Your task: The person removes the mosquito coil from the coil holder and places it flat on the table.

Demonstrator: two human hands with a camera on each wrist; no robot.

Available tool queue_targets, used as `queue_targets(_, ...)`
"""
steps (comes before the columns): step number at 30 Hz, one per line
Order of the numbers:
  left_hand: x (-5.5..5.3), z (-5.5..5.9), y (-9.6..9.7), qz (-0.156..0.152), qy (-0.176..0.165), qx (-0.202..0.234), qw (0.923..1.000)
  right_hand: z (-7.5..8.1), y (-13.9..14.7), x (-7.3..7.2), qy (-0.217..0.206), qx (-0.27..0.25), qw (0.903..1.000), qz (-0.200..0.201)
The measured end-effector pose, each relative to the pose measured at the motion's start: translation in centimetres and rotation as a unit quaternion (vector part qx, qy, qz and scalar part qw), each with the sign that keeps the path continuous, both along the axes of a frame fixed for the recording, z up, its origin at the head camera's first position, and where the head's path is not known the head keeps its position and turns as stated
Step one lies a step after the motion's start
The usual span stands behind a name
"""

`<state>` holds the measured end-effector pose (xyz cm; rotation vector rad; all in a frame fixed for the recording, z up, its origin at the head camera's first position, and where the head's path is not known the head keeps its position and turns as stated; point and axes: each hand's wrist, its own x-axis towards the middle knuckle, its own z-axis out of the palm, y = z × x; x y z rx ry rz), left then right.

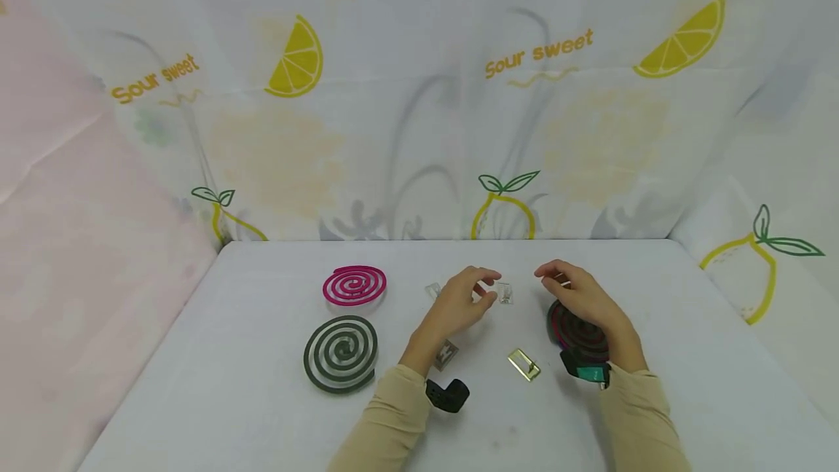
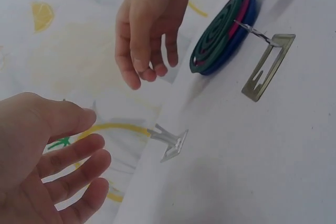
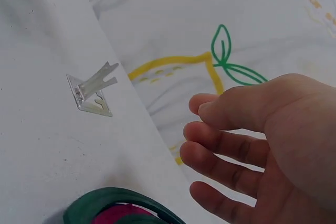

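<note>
Hovering over the white counter (image 1: 216, 392), the left hand (image 1: 459, 303) and the right hand (image 1: 585, 299) face each other with a gap between them, both empty. The left forearm, in a tan sleeve (image 1: 387, 414), slants forward and to the right, the back of the hand upward. Its fingers bend in loose, slightly separated curves, and the thumb stands apart from them, leaving an open space; the left wrist view shows this plainly. The right forearm slants forward and to the left, its wrist bearing a teal-and-black band (image 1: 592, 372). That hand's fingers are likewise relaxed and gently bent, the tips turned toward the left hand; in the right wrist view the thumb lies close against the index finger, the others slightly spread.

Between the two hands, nearest the left fingertips, a small silver stand (image 1: 505, 293) rests on the counter with its prong raised. A second silver stand (image 1: 432, 289) is partly hidden behind the left hand, and a dark metal stand (image 1: 447, 354) lies just beside the left wrist. Nearer the person sits a gold stand (image 1: 524, 365). Beneath the right hand and wrist lies a coil stack (image 1: 577, 330), green over pink over blue. Off to the left are a pink coil (image 1: 355, 304) and, nearer, a dark green coil (image 1: 314, 377).
</note>
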<state>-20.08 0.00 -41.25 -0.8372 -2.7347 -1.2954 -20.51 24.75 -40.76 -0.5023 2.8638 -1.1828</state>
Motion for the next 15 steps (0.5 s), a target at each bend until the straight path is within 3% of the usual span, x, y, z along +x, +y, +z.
queue_targets(15, -0.7, 0.9, -3.7, 0.012, 0.013, -0.017, 0.9997, -0.1, -2.6, -0.2, 0.021, -0.017, 0.9989, 0.038)
